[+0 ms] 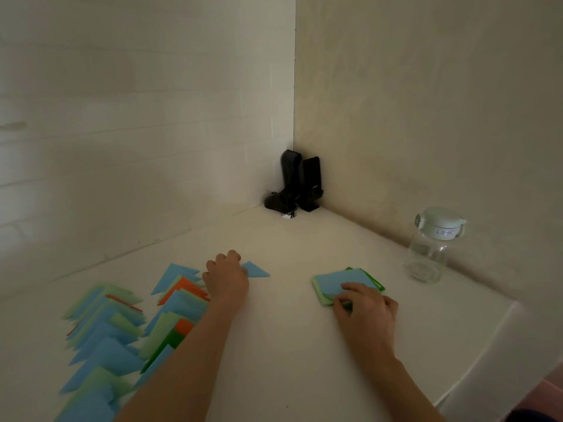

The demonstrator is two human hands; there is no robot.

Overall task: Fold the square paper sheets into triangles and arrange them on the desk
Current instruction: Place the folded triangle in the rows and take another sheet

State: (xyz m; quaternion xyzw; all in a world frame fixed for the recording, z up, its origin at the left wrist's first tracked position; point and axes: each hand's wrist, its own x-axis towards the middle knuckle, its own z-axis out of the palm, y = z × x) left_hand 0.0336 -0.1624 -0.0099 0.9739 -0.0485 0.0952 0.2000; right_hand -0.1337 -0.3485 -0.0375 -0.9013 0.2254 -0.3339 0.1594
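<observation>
Left hand (226,277) rests curled over the near-left corner of a folded blue triangle (255,269) on the surface (283,345), long edge running left-right, at the far end of the rows of folded triangles (122,327). Right hand (364,303) pinches the near edge of the stack of square sheets (342,281), well right. Likely next: the right grip lifts the top blue sheet, the stack lying just beyond its fingers.

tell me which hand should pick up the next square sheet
Right. The right hand already rests on the stack of square sheets, while the left hand is across the desk, holding the blue triangle.
</observation>
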